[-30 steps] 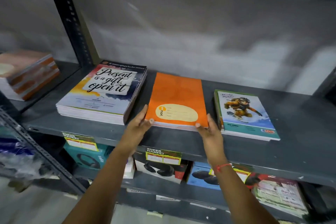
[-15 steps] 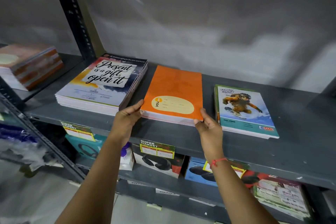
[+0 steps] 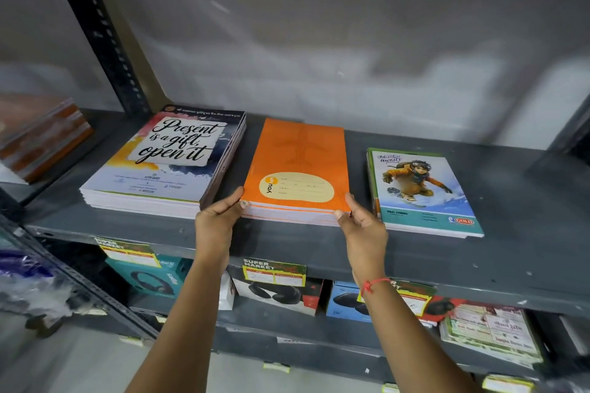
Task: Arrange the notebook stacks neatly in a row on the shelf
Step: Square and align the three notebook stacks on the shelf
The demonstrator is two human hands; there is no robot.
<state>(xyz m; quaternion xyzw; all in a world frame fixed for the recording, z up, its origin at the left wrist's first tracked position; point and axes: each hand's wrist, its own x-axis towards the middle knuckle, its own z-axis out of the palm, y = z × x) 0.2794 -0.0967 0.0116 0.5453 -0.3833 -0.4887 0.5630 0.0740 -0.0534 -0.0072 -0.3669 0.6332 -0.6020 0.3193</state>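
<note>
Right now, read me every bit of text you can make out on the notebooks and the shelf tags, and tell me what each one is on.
"Present is a gift, open it": cover of the left notebook stack.
"you": label on the orange notebook stack.
"Adventure awaits" and "GOLD": cover of the right notebook stack.
"SUPER MARKET": yellow shelf tag on the shelf edge.
Blurred or too small: the covers' small print, the other tags, the boxes below.

At left of centre, the left stack [image 3: 166, 158] has a cover reading "Present is a gift, open it". The orange stack [image 3: 298, 169] at centre shows "YOU". The right stack [image 3: 421, 191] reads "Adventure awaits" and "GOLD". Below, a shelf tag [image 3: 274, 271] says "SUPER MARKET".
</note>
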